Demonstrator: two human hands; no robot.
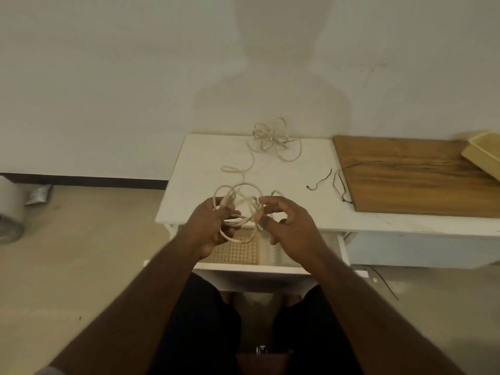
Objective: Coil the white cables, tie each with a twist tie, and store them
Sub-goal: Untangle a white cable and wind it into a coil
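A white cable [244,188] runs in loops over the front of the white table [297,169]. My left hand [213,226] grips several of its coils. My right hand [289,226] pinches a strand of the same cable just to the right, thumb and fingers curled around it. The cable's loose part trails back across the table toward a tangled bundle of white cable [273,138] near the wall. Two black twist ties [320,181] [339,185] lie on the table to the right of my hands.
An open drawer [270,269] with a lattice-patterned basket [238,251] inside sits under my hands. A wooden board [411,174] lies on the table's right part, a yellow tray [484,152] on its far corner. Silvery objects [10,212] stand on the floor at the left.
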